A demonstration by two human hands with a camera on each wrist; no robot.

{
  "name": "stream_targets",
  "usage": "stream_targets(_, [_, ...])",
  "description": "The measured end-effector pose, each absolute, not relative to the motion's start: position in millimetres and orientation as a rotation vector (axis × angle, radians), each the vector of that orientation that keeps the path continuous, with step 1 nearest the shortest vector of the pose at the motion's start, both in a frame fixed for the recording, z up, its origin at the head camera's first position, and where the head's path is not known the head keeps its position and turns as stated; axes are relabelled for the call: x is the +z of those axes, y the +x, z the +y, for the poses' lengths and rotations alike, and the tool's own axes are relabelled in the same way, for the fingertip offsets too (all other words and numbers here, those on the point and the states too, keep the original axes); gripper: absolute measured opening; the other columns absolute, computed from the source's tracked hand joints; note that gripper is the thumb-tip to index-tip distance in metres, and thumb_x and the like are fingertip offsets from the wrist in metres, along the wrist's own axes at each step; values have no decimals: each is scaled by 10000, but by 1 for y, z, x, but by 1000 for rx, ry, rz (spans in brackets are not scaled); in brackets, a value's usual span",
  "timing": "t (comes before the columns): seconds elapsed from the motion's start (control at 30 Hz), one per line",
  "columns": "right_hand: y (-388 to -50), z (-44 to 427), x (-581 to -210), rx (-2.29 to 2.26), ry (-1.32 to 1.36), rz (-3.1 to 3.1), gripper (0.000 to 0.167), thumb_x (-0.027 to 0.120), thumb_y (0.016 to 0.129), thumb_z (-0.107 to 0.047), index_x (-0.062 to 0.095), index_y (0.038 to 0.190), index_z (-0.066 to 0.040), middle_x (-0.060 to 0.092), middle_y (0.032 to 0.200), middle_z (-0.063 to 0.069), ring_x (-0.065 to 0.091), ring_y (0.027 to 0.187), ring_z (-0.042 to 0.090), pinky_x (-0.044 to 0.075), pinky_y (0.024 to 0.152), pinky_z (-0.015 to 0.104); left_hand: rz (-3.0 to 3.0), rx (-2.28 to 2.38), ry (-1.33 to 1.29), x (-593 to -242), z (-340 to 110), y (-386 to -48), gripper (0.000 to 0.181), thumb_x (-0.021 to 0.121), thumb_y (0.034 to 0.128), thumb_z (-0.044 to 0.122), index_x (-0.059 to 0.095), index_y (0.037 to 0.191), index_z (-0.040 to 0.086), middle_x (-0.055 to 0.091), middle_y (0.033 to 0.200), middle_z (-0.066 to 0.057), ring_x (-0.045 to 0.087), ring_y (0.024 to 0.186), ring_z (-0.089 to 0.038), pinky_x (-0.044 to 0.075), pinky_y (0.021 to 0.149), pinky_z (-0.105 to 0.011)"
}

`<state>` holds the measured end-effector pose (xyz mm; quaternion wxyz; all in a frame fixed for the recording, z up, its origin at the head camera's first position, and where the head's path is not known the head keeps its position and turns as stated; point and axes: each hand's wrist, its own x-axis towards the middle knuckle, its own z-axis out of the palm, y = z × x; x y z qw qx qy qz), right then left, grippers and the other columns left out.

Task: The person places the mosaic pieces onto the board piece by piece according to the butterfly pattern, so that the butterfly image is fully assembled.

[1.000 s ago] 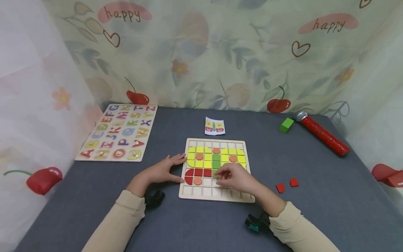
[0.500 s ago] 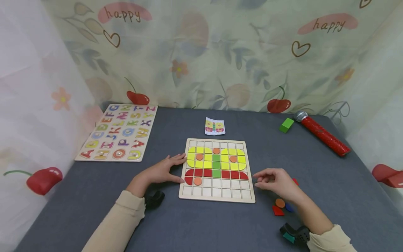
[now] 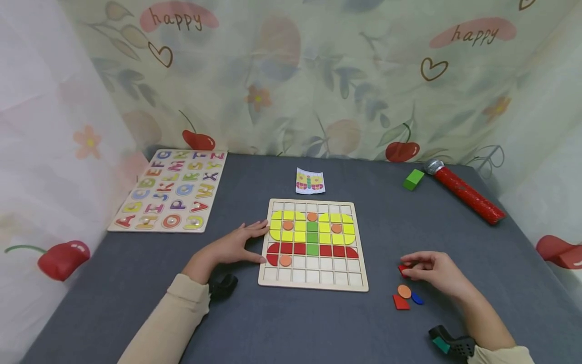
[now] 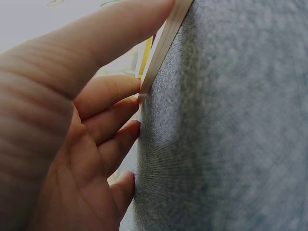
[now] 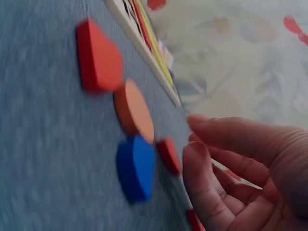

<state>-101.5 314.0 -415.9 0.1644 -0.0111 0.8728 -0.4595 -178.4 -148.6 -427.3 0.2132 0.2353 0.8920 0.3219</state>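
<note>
In the head view a wooden grid board [image 3: 297, 275] bears yellow, red and green tiles and several orange discs, laid in a butterfly shape. My left hand [image 3: 234, 245] rests on the table at the board's left edge, fingers spread, fingertips and thumb touching its side. To the right of the board, my right hand [image 3: 434, 273] is at a small red tile [image 3: 402, 271], fingers bent. In the right wrist view that red tile [image 5: 169, 156] lies beside the fingertips, not between them. Another red piece [image 5: 193, 220] is partly hidden behind a finger.
Near the right hand lie an orange disc [image 3: 404, 291], a red tile [image 3: 401, 303] and a blue piece [image 3: 417, 299]. A picture card [image 3: 310, 181] lies behind the board. Farther off are an alphabet puzzle [image 3: 170, 192], a green block [image 3: 414, 180] and a red microphone [image 3: 468, 194].
My right hand has moved from the board rightward to the loose red tile. Its leaving uncovered the right-hand red row on the board. The left hand has stayed in place.
</note>
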Motion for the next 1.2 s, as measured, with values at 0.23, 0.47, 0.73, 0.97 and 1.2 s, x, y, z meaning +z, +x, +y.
stream_targets(0.23, [-103,318,-420,-1219,-57,2544,474,729,802,-227,609,1160,59,689,789,47,565,675,32,485,624,209,2474,894,653,-427,-149,-179,888,761,739,403,309,1462,152,192,1562,-23,100,1459,-246,10,1176,-500])
stream_targets(0.47, [-107,313,-422,-1104,-106,2597,377,747,783,-235,617,1028,20,654,730,28,553,642,61,436,603,208,2478,893,649,-428,-150,-179,885,762,740,396,311,1460,148,191,1562,-25,103,1458,-247,11,1176,-499])
stream_targets(0.73, [-114,310,-419,-1122,-211,2492,342,762,766,-218,624,951,34,576,743,40,546,596,80,515,570,233,2474,891,671,-432,-150,-179,886,763,738,397,314,1459,144,197,1560,-24,109,1457,-248,9,1177,-498])
stream_targets(0.97, [-126,297,-411,-1140,-284,2506,251,705,826,-202,643,945,10,642,812,87,587,630,106,552,605,260,2481,892,689,-431,-150,-180,888,762,737,402,314,1458,141,199,1560,-27,116,1456,-245,7,1178,-494])
stream_targets(1.2, [-141,265,-402,-1193,-329,2467,264,683,849,-215,638,983,9,675,866,132,616,662,148,558,625,270,2485,885,677,-428,-149,-180,881,764,741,388,315,1459,146,202,1560,-21,112,1457,-243,12,1179,-493])
